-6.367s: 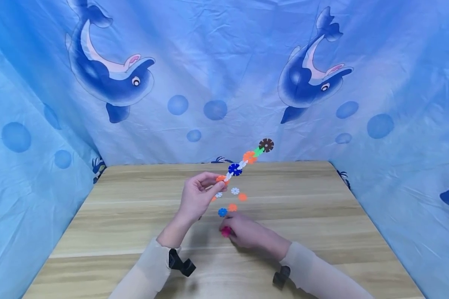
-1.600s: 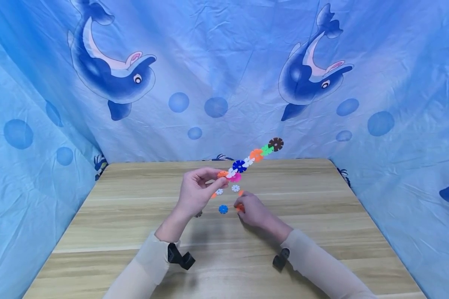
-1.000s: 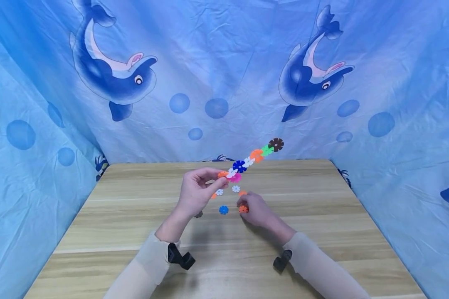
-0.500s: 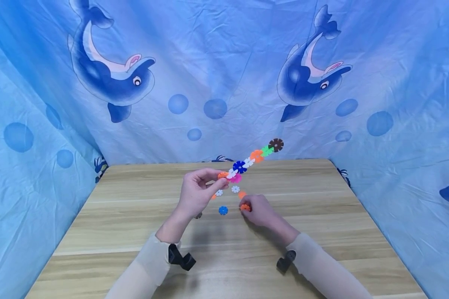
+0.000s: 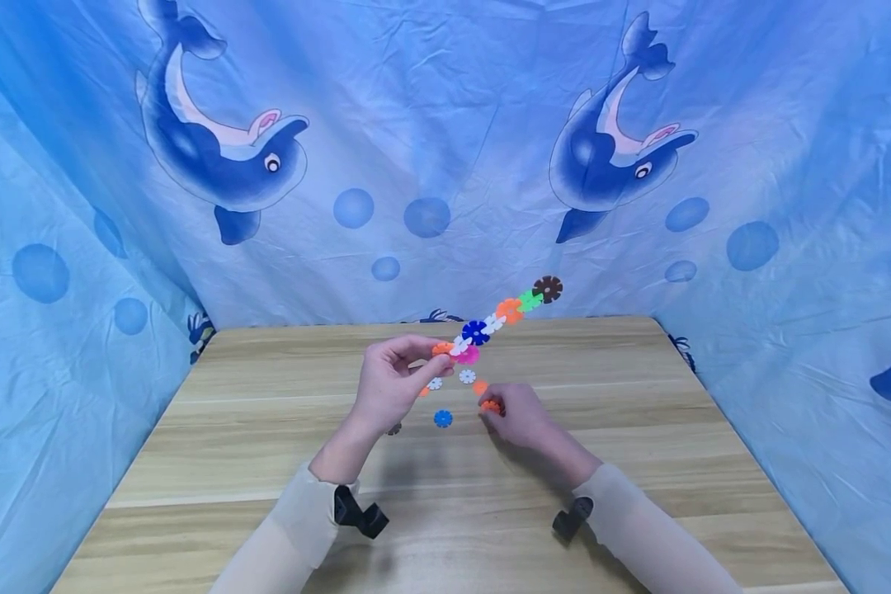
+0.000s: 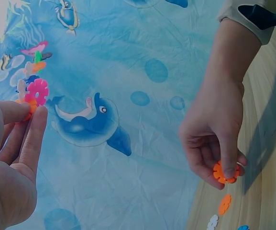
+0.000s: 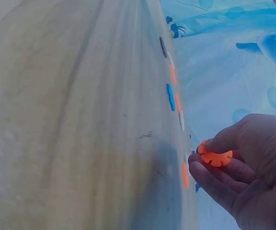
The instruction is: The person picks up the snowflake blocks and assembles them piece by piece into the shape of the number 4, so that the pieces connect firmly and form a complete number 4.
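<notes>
My left hand (image 5: 388,386) pinches the orange end disc (image 6: 30,106) of a chain of interlocking plastic snowflake discs (image 5: 476,332), held up above the table. From there the chain slants up and right through white, dark blue, white, orange and green to a brown disc (image 5: 548,288) at the tip. A pink disc (image 5: 467,355) sits at the chain's lower end, beside the left fingertips. Lower and to the right, my right hand (image 5: 521,419) pinches a separate orange snowflake disc (image 7: 216,157) between thumb and fingers, apart from the chain.
Loose discs lie on the wooden table (image 5: 252,462): a light blue one (image 5: 443,419), a white one (image 5: 467,376), an orange one (image 5: 479,386), another white one (image 5: 434,384) and a brown one (image 5: 394,428) partly behind the left wrist. A dolphin-print curtain (image 5: 445,124) surrounds the table.
The pink disc, earlier in my right hand, is now on the chain. My right hand has taken an orange disc from the table and drawn it slightly right. The left hand keeps its hold.
</notes>
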A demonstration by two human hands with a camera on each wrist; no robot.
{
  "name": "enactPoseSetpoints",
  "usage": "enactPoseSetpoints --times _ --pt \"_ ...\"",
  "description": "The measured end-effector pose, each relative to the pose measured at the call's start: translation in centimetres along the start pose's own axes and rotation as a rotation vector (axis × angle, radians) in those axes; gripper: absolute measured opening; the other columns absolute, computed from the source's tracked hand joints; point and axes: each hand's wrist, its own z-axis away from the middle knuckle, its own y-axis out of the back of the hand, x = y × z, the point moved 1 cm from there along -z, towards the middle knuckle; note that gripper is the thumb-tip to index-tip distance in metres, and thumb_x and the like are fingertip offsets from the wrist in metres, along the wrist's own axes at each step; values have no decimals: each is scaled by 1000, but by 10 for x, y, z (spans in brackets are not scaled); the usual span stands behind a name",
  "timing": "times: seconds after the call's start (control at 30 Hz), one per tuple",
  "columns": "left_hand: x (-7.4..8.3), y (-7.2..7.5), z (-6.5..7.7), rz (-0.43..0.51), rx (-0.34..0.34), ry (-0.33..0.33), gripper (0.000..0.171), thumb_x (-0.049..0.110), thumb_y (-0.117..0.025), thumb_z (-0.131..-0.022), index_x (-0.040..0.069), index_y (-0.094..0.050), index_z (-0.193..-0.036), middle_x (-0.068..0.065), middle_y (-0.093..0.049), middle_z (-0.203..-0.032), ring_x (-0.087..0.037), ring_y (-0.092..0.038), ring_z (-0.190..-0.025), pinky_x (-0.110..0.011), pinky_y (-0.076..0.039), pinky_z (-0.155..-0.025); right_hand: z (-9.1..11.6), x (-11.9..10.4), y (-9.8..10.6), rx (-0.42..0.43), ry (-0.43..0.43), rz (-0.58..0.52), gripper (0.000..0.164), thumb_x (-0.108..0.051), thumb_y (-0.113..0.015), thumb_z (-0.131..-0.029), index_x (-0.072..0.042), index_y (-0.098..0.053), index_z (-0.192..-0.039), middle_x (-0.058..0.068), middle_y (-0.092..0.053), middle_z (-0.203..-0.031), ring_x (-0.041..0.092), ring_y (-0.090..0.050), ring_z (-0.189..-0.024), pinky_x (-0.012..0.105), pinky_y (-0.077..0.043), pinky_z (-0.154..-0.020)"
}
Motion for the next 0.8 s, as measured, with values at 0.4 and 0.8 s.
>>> enactPoseSetpoints --times 0.4,0.8 --pt "-2 3 0 -3 -15 -7 19 -2 -77 -94 -8 -75 -112 -2 -82 -96 -14 -81 -81 -36 -68 -85 2 -6 13 33 18 -35 14 -8 -75 -98 -9 -79 -111 -2 -75 -94 9 -63 -80 27 -60 -76" --pt "-2 2 -2 8 -17 -17 19 -4 -77 -93 -9 -75 -111 -5 -81 -97 -15 -80 -81 -38 -68 -84 7 -14 32 87 76 -46 16 -6 -74 -98 -11 -78 -114 2 -79 -102 10 -72 -86 27 -65 -79"
